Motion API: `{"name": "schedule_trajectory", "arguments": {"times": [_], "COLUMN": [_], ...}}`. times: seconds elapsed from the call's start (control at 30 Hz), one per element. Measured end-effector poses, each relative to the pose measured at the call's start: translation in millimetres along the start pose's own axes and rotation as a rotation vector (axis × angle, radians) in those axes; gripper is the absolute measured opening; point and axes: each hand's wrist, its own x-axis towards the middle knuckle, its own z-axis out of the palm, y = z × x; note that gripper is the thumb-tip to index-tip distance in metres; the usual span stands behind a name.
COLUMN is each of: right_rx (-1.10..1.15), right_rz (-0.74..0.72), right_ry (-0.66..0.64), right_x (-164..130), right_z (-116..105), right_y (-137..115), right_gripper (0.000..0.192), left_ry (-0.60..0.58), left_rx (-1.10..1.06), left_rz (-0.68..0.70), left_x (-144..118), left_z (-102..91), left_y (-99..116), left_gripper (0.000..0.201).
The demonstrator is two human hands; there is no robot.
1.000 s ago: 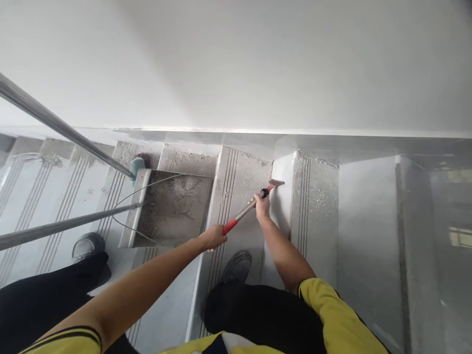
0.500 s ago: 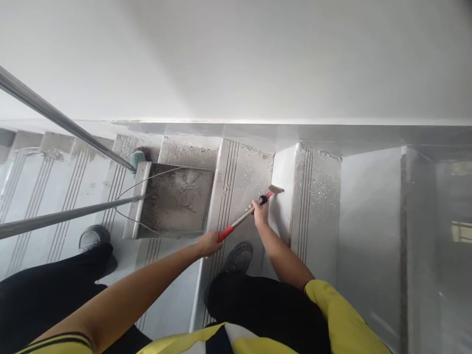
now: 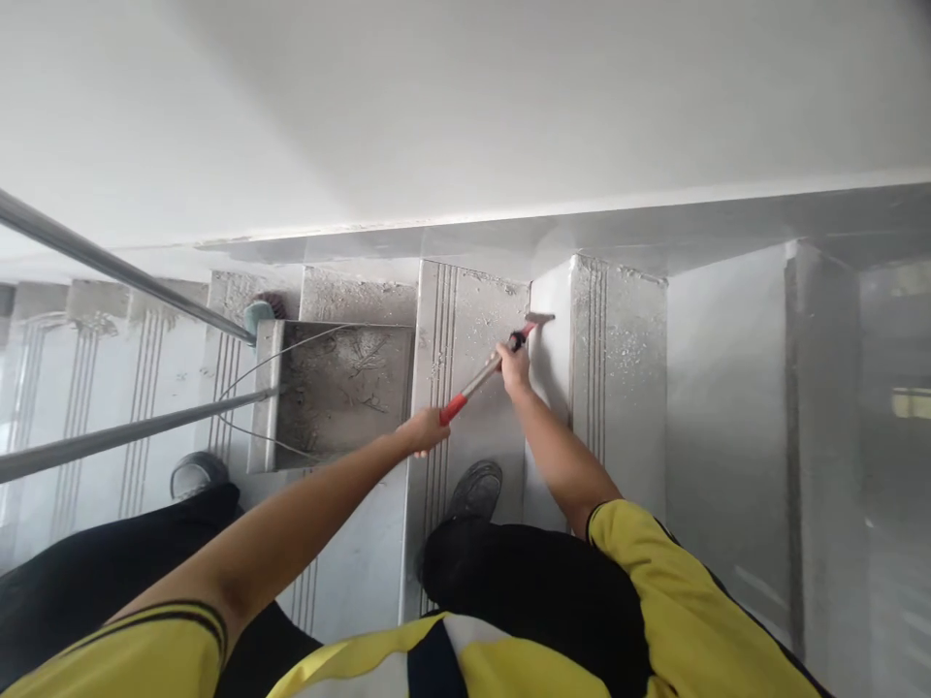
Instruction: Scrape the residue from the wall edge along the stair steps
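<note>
**Two hands on one scraper at the foot of a dusty riser**

Both hands grip a single long-handled scraper [image 3: 495,364] near the centre of the frame. The left hand [image 3: 424,432] is closed around the red grip at the tool's lower end, just below and left of centre. The right hand [image 3: 513,366] is wrapped around the metal shaft farther up, close to the head, next to a small black collar. The tool slants from lower left to upper right, and its flat blade [image 3: 539,318] meets the pale riser [image 3: 549,359] of a step just right of centre, near the riser's top edge.

Grey dust and fine chips lie on the grooved tread [image 3: 465,330] left of the blade and on the tread [image 3: 618,349] above the riser. A metal dustpan [image 3: 338,388], coated in the same debris, sits on the steps left of centre, its long handle [image 3: 138,431] running out toward the left edge with a thin wire looped beside it. A teal brush head [image 3: 258,312] shows just past the dustpan's upper left corner, where a steel handrail [image 3: 116,267] crosses from the upper left.

One dark shoe [image 3: 476,490] stands on the tread below the scraper, and another [image 3: 196,475] rests on a step at lower left. Black trousers and yellow sleeves fill the bottom of the frame. A plain white wall [image 3: 465,107] covers the upper half.
</note>
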Motion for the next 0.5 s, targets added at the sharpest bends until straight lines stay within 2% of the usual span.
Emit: {"name": "schedule_trajectory", "arguments": {"times": [0.17, 0.23, 0.27, 0.3, 0.37, 0.43, 0.5], "right_rx": [0.121, 0.125, 0.129, 0.138, 0.153, 0.161, 0.189], "right_rz": [0.134, 0.199, 0.216, 0.218, 0.17, 0.093, 0.038], "right_ry": [-0.014, -0.014, -0.019, -0.028, -0.044, -0.045, -0.031], "right_x": [-123.8, -151.3, -155.8, -153.6, -130.4, -88.2, -39.2], "right_z": [-33.3, -40.9, -42.8, -43.2, -39.5, -29.8, -15.5], "right_y": [75.9, 90.2, 92.8, 92.2, 81.6, 58.3, 24.8], "right_gripper": [0.017, 0.018, 0.018, 0.019, 0.021, 0.022, 0.022], "left_ry": [-0.081, -0.118, -0.127, -0.129, -0.107, -0.06, -0.01], "left_rx": [0.121, 0.142, 0.145, 0.144, 0.125, 0.089, 0.047], "left_rz": [-0.014, -0.015, -0.019, -0.026, -0.039, -0.043, -0.038], "left_x": [-58.5, -72.1, -74.6, -74.0, -63.6, -44.4, -23.2], "left_z": [84.2, 101.6, 104.9, 104.6, 93.5, 69.6, 35.8], "left_y": [-52.8, -62.1, -62.6, -60.0, -46.5, -24.5, 0.5], "left_gripper": [0.025, 0.025, 0.025, 0.025, 0.026, 0.028, 0.03]}}
